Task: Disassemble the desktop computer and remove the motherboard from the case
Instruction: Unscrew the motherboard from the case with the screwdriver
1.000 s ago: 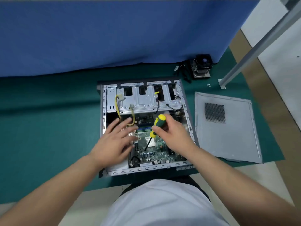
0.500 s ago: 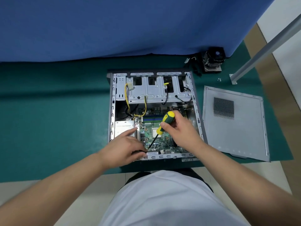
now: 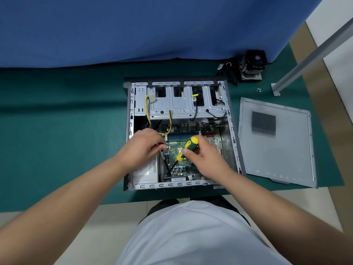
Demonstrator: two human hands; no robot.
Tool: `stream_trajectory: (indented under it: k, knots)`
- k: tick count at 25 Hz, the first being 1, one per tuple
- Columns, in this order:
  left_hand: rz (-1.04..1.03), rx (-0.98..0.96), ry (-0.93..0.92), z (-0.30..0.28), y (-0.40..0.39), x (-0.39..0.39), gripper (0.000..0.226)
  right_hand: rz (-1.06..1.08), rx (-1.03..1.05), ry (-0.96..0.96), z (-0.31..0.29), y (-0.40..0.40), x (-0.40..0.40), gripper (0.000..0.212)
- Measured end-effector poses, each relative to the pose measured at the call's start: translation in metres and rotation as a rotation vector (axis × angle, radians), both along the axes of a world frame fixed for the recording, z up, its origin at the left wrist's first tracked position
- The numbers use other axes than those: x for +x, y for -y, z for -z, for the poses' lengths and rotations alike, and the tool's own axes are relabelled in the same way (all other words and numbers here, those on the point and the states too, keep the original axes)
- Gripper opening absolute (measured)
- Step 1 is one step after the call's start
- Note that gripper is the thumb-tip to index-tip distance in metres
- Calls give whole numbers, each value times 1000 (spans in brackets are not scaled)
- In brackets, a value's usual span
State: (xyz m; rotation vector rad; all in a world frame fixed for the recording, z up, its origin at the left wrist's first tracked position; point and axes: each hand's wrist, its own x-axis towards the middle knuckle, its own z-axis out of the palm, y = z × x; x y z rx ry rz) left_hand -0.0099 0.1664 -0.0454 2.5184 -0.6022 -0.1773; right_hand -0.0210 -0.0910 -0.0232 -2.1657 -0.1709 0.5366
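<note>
The open computer case (image 3: 172, 185) lies flat on a green mat. Its green motherboard (image 3: 191, 129) sits in the lower right part. My right hand (image 3: 207, 159) grips a yellow and green screwdriver (image 3: 188, 145), tilted, with its tip low on the board's near-left corner. Over the board's left edge, my left hand (image 3: 141, 148) has its fingers curled and its fingertips bunched at the board. What the fingertips touch or hold is hidden. Yellow cables (image 3: 147, 109) run from the drive cage (image 3: 183, 107) down to the board.
A silver power supply (image 3: 145, 175) fills the case's near-left corner. The removed side panel (image 3: 277, 150) lies right of the case. A CPU cooler (image 3: 252, 66) and loose screws (image 3: 258, 90) sit at the back right, near a slanted metal post (image 3: 305, 60). A blue curtain hangs behind.
My left hand moved from the case's near edge up to the board's left edge. The screwdriver stays in my right hand, tip still low on the board.
</note>
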Motion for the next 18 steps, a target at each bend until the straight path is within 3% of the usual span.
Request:
stream_trajectory:
  k: [6,18]
  knots:
    - [-163,210,77,14,11,5,33,-77,-22,17,15,-3,-9,20]
    - [-188,251,64,14,11,5,33,-150,-58,64,18,-8,-17,26]
